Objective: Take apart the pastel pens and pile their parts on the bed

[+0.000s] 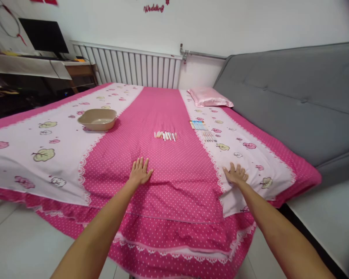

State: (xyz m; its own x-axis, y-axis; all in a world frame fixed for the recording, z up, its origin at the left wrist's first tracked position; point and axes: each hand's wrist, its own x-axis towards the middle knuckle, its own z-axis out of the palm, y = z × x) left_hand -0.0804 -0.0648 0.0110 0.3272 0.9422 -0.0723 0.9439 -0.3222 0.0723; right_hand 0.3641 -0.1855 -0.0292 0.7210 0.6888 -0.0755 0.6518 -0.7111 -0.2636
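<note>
My left hand lies flat on the pink dotted bedspread, fingers spread and holding nothing. My right hand rests on the white printed strip to the right, its fingers apart and nothing in them. Beyond both hands, a loose group of small slim sticks lies in the middle of the bed; their kind is too small to tell. To its right is a row of blue and orange pen-like sticks, with a paler row of thin sticks just nearer to me. Neither hand touches any of these.
A beige plastic basin sits on the bed's left side. The pink pillow lies at the far right, beside the grey padded headboard. A white radiator lines the back wall. At the far left, a desk carries a black monitor.
</note>
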